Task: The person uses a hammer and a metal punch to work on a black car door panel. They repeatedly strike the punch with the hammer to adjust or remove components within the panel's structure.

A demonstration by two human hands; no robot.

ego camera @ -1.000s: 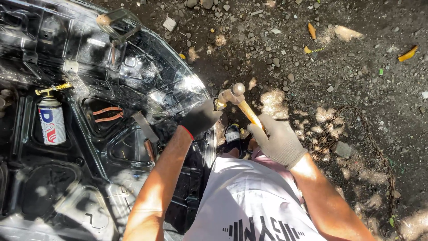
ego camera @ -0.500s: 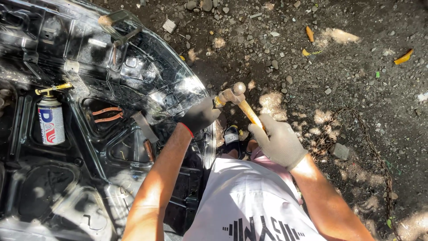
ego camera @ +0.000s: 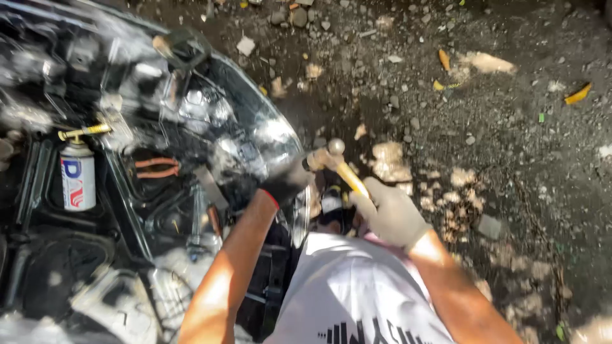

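My right hand (ego camera: pixel 390 213), in a pale glove, grips the yellow handle of a ball-peen hammer (ego camera: pixel 335 162). The hammer's metal head sits against the edge of a car's clear headlight lens (ego camera: pixel 255 140). In a black glove, my left hand (ego camera: pixel 285 185) presses on that same edge, right beside the hammer head. Its fingers are curled, and what they hold is blurred. My white shirt (ego camera: pixel 357 293) fills the bottom middle.
The open engine bay (ego camera: pixel 95 255) lies at the left, with a white spray can (ego camera: pixel 78 178) and orange-handled pliers (ego camera: pixel 156 167) resting inside. Stony dirt ground (ego camera: pixel 497 127) with scattered leaves and pebbles spreads to the right.
The hammer head and both hands stay close to the headlight edge. The hammer has shifted slightly and the view is more blurred.
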